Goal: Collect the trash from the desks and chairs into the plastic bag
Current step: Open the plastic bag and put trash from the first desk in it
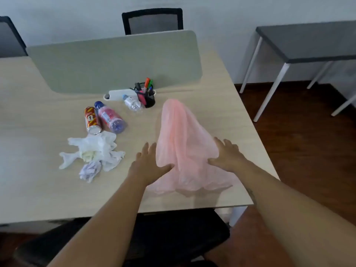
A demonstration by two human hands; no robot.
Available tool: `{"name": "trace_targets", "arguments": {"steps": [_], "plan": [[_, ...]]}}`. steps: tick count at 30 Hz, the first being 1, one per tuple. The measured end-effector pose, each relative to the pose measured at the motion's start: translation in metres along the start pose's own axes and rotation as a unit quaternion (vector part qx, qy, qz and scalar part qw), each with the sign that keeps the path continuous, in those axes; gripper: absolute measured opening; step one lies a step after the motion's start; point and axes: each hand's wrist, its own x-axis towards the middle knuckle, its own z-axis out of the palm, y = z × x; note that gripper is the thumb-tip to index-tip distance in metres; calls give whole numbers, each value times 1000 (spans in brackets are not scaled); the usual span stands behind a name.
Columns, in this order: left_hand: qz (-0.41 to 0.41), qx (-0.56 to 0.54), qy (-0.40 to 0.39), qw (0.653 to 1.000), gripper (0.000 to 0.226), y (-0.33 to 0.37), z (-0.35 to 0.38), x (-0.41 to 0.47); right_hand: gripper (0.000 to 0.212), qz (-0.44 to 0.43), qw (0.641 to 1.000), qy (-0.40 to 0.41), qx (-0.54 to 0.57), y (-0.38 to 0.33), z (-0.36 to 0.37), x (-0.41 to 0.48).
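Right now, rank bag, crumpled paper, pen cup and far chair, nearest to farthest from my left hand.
1. Bag, touching the left hand.
2. Crumpled paper, to its left.
3. Pen cup, by the divider.
4. Chair, behind the divider.

1. Divider (115,62): pale grey-green panel, upright, corners rounded.
2. Pen cup (150,101): black, just in front of the divider's right part, holding markers (147,82), orange, green and pink among them.
3. White cover (120,94): flat, at the divider's foot, just left of the cup.
4. Side table (308,43): dark top, white legs, well apart at right.
5. Floor (298,141): dark reddish wood.
6. Wall (212,16): pale grey.
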Motion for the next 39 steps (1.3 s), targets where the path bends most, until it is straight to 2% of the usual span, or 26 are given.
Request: {"name": "trace_targets", "arguments": {"steps": [4,6,7,9,10,11,13,17,23,26,32,36,39], "plan": [[-52,-14,-15,998,114,-2,29,5,100,45,999,-14,10,13,32,3],[-85,-16,-32,996,107,-8,42,8,90,53,998,1,13,18,45,5],[-93,-16,-33,995,94,-11,47,9,77,52,998,18,16,19,49,6],[-79,-27,-4,997,47,-14,50,9,42,43,997,57,25,20,53,7],[-67,-43,22,997,28,-12,49,8,29,35,996,78,27,18,52,7],[-54,-64,55,995,20,-9,45,8,24,24,993,107,33,15,49,6],[-29,-100,111,988,18,1,30,8,23,8,981,182,63,4,31,4],[16,-133,198,971,17,16,-22,14,25,-35,934,332,129,-32,-24,3],[48,-111,308,944,22,19,-122,12,30,-132,878,432,158,-89,-101,2],[54,-99,362,925,17,3,-169,0,30,-192,853,457,163,-123,-131,-4],[39,-72,454,887,24,-55,-260,-47,33,-301,817,459,178,-223,-172,-27],[41,-28,508,860,27,-121,-308,-90,30,-361,794,448,199,-306,-171,-52],[22,2,512,858,28,-182,-333,-120,31,-404,771,445,209,-370,-146,-65]]}}
